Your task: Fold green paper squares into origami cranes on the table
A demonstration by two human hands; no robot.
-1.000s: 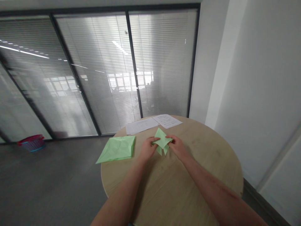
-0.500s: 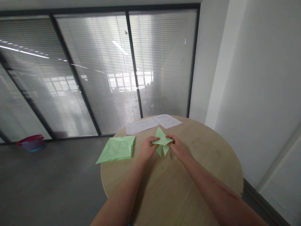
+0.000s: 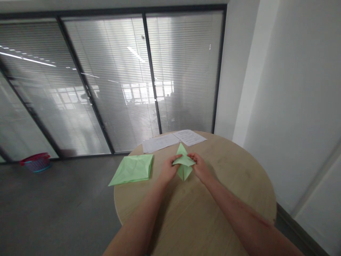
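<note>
Between my hands is a light green folded origami paper (image 3: 183, 161), held just over the table. One point stands up away from me, and two narrow flaps hang side by side toward me. My left hand (image 3: 169, 167) is closed on its left corner, thumb on top. On the opposite corner, my right hand (image 3: 199, 166) pinches the paper with bent fingers. Some fingertips are hidden behind the folds. To the left lies a larger creased green paper (image 3: 133, 168), its corner reaching past the table edge.
The round wooden table (image 3: 226, 185) carries a white sheet (image 3: 160, 143) and a printed sheet (image 3: 189, 137) at its far side. A red and blue basket (image 3: 36, 163) stands on the floor at left. Glass panels with blinds (image 3: 183, 71) rise behind, and a white wall (image 3: 301, 106) at right.
The folded paper's middle flap now bows into a curve, and the two lower flaps have come closer together and reach slightly lower. Both hands keep their grip almost in place.
</note>
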